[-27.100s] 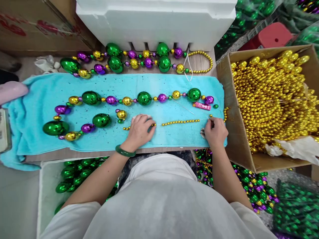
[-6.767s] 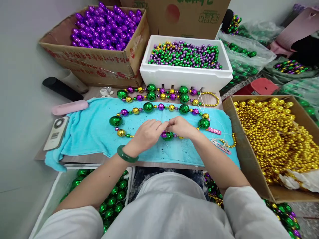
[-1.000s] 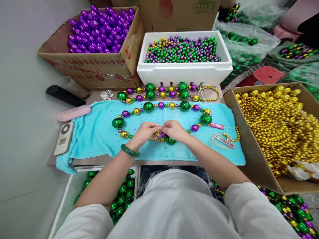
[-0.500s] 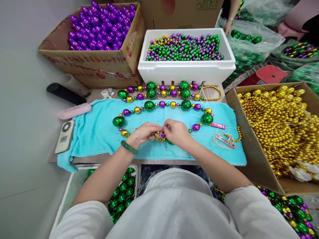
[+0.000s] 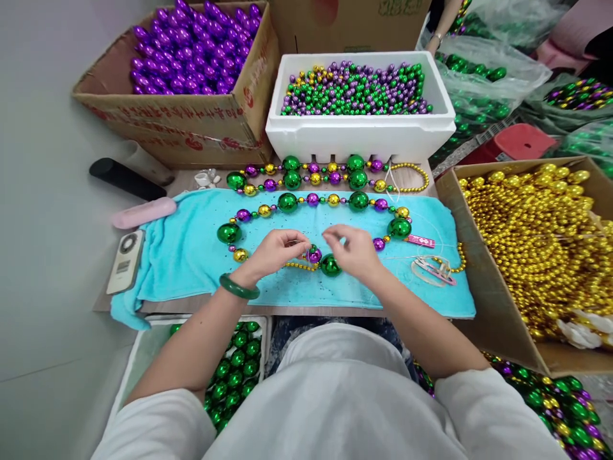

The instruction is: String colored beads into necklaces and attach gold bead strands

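Observation:
A bead necklace [image 5: 288,203] of large green, purple and gold beads lies in a loop on the blue towel [image 5: 191,255]. My left hand [image 5: 278,252], a green bangle on its wrist, pinches a thin thread by a small green bead and a purple bead [image 5: 314,255] at the loop's near side. A strand of small gold beads [image 5: 304,266] runs out beneath its fingers. To the right, my right hand [image 5: 353,252] is raised over a large green bead [image 5: 330,264], thumb and forefinger pinched together; whatever they hold is too fine to make out.
Behind lies another bead necklace [image 5: 292,180], before a white foam box [image 5: 359,137] of small beads. A carton [image 5: 191,128] of purple beads stands back left, a carton [image 5: 493,306] of gold strands right. Pink-handled snips [image 5: 438,271] and a phone [image 5: 125,262] rest at the sides. A co-worker's arm [image 5: 444,25] shows behind.
My hands have moved apart from each other. The right one has lifted away to the right, uncovering the purple bead and the large green bead.

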Demonstrator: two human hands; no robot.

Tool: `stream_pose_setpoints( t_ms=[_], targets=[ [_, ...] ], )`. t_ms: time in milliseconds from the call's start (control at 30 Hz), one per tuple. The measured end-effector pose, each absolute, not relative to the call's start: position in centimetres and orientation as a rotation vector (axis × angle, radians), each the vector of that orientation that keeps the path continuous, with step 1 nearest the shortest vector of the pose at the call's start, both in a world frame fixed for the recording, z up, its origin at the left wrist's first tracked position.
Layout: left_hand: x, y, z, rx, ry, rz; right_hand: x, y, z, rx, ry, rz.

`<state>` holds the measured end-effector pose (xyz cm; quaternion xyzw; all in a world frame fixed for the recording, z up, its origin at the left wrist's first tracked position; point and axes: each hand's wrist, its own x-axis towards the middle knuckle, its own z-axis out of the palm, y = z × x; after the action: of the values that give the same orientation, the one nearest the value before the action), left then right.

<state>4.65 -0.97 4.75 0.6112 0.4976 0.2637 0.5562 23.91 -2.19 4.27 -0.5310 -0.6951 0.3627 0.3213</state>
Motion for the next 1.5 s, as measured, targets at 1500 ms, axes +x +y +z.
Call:
stream_pose_setpoints(
  t_ms=[1500],
  targets=[
    [10.1,-7.6,-2.8,0.553,1.038,1.223,30.0,-0.9,-0.9,-1.852,-1.851,1.336]
  ],
)
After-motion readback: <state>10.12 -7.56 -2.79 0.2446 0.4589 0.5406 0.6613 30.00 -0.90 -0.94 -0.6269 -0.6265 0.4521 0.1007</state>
